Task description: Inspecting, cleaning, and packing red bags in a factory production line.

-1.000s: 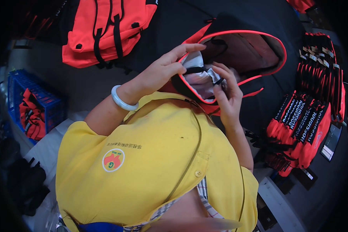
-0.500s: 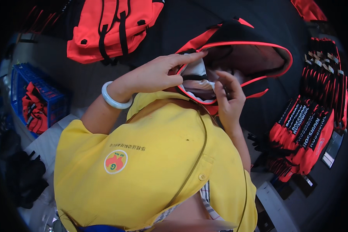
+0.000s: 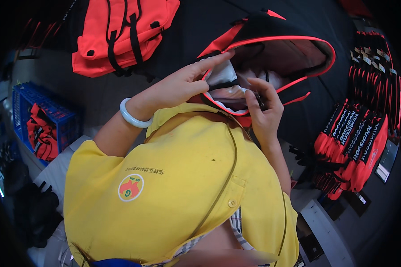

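Black fabric backpack with red piping gapes open; left hand pinches its rim, right hand grasps the white lining.

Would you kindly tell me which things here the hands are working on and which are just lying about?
In hand:
left hand and right hand at the mouth of the open black bag
white stuffing inside it

Lying about:
red backpack
blue crate
strap bundles

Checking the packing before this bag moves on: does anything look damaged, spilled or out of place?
Nothing stands out. Both hands, left hand and right hand, work white stuffing paper at the open black-and-red bag; no tears or spills show.
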{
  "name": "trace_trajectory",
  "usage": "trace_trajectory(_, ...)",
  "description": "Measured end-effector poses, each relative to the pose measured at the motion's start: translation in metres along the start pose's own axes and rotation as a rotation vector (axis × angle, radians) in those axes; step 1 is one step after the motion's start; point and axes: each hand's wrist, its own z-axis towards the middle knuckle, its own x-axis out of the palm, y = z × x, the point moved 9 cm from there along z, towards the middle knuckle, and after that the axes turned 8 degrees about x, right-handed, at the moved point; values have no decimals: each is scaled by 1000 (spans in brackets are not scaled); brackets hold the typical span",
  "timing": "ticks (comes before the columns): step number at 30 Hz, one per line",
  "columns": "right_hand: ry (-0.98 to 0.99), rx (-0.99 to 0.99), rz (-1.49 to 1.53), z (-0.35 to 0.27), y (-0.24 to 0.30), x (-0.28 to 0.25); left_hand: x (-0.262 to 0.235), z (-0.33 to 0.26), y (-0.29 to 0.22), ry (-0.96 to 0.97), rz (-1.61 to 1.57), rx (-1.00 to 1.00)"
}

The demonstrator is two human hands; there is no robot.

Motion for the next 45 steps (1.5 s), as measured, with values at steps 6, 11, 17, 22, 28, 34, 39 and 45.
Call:
trace_trajectory(6, 40, 66, 5, 4, -1, 2, 1, -6, 10, 69, -192, -137)
trace_trajectory(11, 9, 37, -11, 7, 3, 2, -11, -9, 2, -9, 449, -82)
trace_trajectory(17, -41, -53, -130, 13, 17, -5, -14, -13, 5, -64, 222, -217)
trace_trajectory(22, -200, -340, -293, 15, 77, -14, -9, -11, 18, -89, -41, -146)
trace_trajectory(28, 178, -282, -320, 22, 75, 50, -6, -11, 9, -96, -190, -128)
trace_trajectory(34, 212, -181, -396, 24, 60, 51, 2, -12, 9, -74, -279, -214)
trace_trajectory(39, 260, -190, -483, 22, 60, 56, 0, -12, 9, -50, -228, -247)
trace_trajectory(45, 242, -190, -474, 24, 59, 57, -1, -7, 7, -56, -233, -228)
